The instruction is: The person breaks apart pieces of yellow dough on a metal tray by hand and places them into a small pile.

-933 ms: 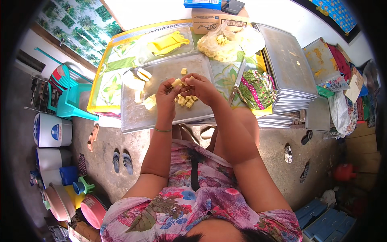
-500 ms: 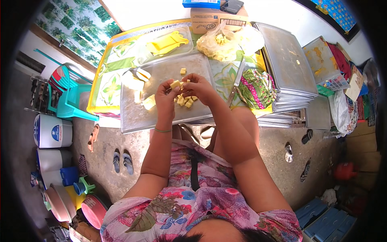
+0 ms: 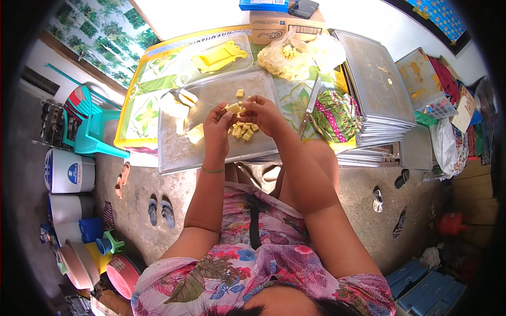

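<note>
Over a large metal baking tray (image 3: pixel 258 81) both of my hands meet, fingertips close together. My left hand (image 3: pixel 217 124) is closed on a small pale yellow chunk (image 3: pixel 233 108). In a pinch, my right hand (image 3: pixel 263 115) grips the far side of this chunk or a bit of it; its fingertips partly hide the contact. Just beneath the hands lies a pile of small yellow cubes (image 3: pixel 245 130). One more yellow cube (image 3: pixel 240 92) sits beyond them. Larger pale yellow blocks (image 3: pixel 174 107) rest on the tray's left part, one (image 3: pixel 195 134) beside my left hand.
Right of the tray lie a long knife (image 3: pixel 310 108) and a bundled green patterned cloth (image 3: pixel 337 117). Beyond are a plastic bag with yellow pieces (image 3: pixel 284 60), a cardboard box (image 3: pixel 263 26) and a clear container with a yellow thing (image 3: pixel 219 55). Stacked metal trays (image 3: pixel 377 79) stand at right.
My fingers have shifted slightly around the yellow chunk, and my right hand has moved a little to the right. The tray and the pieces on it look the same.
</note>
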`<state>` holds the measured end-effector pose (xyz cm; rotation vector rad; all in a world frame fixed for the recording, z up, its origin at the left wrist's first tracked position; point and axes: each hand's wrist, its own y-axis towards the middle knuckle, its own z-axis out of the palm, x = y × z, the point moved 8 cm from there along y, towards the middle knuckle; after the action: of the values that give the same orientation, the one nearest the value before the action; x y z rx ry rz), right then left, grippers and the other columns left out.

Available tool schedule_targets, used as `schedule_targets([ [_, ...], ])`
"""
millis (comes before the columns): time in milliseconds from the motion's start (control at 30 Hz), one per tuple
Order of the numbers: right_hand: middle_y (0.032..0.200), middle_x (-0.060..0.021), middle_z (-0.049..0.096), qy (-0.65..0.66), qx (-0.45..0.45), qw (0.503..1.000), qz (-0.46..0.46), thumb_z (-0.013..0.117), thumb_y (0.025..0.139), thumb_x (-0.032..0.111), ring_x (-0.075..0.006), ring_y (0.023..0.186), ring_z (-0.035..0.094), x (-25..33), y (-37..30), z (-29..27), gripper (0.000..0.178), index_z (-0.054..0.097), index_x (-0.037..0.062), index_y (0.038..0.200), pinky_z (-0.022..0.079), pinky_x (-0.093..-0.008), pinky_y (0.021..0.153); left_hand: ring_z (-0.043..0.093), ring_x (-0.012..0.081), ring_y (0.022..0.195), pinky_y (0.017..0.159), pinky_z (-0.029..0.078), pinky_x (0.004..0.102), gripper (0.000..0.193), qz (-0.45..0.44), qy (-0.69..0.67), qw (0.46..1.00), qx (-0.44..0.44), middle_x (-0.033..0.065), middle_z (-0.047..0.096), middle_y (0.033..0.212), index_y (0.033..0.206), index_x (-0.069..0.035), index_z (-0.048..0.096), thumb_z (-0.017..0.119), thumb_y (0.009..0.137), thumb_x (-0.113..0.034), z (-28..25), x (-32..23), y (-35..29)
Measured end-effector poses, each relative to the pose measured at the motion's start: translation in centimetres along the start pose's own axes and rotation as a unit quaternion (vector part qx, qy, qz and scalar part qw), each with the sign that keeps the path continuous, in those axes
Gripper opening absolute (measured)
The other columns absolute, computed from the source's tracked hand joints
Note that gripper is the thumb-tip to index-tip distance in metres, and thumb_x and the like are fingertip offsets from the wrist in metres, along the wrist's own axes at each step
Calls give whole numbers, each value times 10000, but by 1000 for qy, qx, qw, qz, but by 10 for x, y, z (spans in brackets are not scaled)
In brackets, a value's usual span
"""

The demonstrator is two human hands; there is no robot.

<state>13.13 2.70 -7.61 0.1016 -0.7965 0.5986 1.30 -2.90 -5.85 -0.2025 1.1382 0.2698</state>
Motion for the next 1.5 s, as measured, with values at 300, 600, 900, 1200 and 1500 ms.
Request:
schedule_targets([
  [300,874,-72,554,-58,13,998,5,672,774,125,-170,753,605,1,-3,6,256,500,28,937,539,-283,656,597,138,782,713,503,238,223,5,3,1000,9,77,582,908,1054,33,548,547,839,-23,6,-5,-2],
  [600,932,-100,557,-34,39,999,6,643,786,80,-191,817,606,0,-3,7,259,506,13,995,545,-305,688,616,174,786,711,510,265,254,-26,5,999,43,129,603,937,1085,62,531,520,862,-58,10,-5,0],
  [900,921,-84,555,9,60,998,18,642,788,81,-195,821,605,-3,0,8,217,532,12,962,544,-307,703,611,171,785,701,512,259,276,-28,-12,999,33,123,602,937,1087,63,521,557,853,-79,5,0,2],
  [1200,886,-76,550,-32,53,998,7,639,791,99,-185,781,610,2,-4,12,218,530,2,954,548,-308,682,605,153,767,685,506,247,284,-9,19,1000,21,114,602,909,1061,62,521,601,832,-85,9,-4,-1],
  [1500,922,-68,538,-33,53,998,25,649,790,130,-166,799,601,0,-4,15,284,502,16,1005,541,-291,683,598,139,739,682,495,241,274,16,44,999,12,106,609,891,1067,60,540,591,841,-86,4,-3,-1],
])
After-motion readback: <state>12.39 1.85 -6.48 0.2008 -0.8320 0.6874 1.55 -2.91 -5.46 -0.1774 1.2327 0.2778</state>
